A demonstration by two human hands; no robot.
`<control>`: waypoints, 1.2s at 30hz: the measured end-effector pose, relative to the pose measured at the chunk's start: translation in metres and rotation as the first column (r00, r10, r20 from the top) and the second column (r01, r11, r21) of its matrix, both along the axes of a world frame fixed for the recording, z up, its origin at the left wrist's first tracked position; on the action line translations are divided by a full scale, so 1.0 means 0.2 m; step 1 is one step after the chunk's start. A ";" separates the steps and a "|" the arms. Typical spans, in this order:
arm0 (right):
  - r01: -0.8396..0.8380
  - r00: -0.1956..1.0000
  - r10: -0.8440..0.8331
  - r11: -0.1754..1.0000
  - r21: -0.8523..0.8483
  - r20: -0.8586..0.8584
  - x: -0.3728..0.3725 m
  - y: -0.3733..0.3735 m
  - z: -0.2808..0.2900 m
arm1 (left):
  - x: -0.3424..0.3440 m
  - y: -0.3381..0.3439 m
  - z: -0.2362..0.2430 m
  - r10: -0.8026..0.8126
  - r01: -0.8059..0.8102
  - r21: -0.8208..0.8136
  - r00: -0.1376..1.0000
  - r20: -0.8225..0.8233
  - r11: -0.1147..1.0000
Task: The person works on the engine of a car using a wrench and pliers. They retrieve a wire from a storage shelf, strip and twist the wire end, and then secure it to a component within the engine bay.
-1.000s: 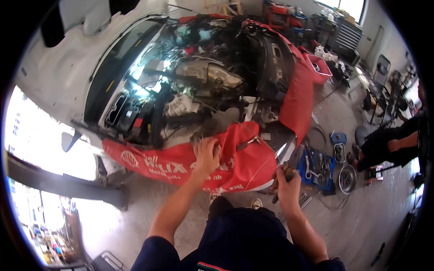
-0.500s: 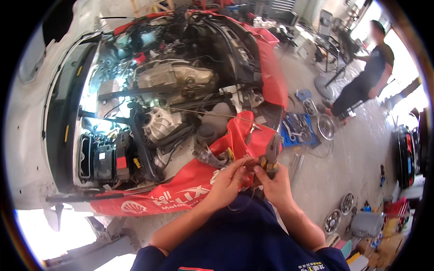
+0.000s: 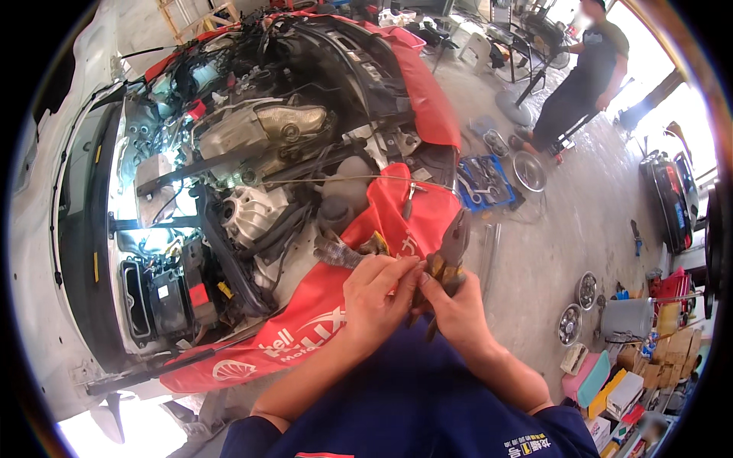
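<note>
Pliers (image 3: 452, 243) with yellow-and-dark handles stand jaws up in my right hand (image 3: 458, 311), whose fingers are wrapped round the handles. Close beside it, my left hand (image 3: 374, 294) is closed in a pinch, its fingertips meeting my right thumb; whatever lies in the pinch is hidden. Both hands are in front of my body, over the edge of a red fender cover (image 3: 305, 328). A T-handled tool (image 3: 410, 200) lies on the cover beyond the pliers. Left of it, a grey cloth-like bundle (image 3: 336, 250) rests near my left fingers.
An open engine bay (image 3: 267, 137) with a thin rod (image 3: 359, 180) across it fills the left. On the floor at right are a blue tool tray (image 3: 486, 183), a metal dish (image 3: 528, 171) and wheel covers (image 3: 569, 324). A person (image 3: 584, 76) stands at the far right.
My view has shifted, moving the engine bay and floor things leftward. My left fingers have closed up more and turned knuckles-up beside the right hand. The pliers stay in my right hand.
</note>
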State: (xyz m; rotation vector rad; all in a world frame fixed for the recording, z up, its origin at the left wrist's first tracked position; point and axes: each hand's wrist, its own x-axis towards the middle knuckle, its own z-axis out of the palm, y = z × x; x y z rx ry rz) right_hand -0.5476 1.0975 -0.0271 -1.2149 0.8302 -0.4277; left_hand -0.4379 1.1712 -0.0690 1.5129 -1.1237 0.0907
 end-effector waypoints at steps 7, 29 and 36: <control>-0.027 1.000 0.026 0.998 0.053 0.010 -0.10 -0.03 -0.01 | -0.06 0.01 0.04 -0.092 0.141 0.134 0.944 -0.317 0.981; -0.755 0.636 0.062 0.258 -0.603 -0.770 -0.55 -0.15 0.31 | -0.23 0.16 0.13 -0.374 0.433 0.063 0.835 -0.404 0.899; -0.817 0.570 -0.031 0.079 -0.571 -0.821 -0.55 -0.14 0.37 | -0.24 0.18 0.12 -0.390 0.446 0.059 0.834 -0.389 0.893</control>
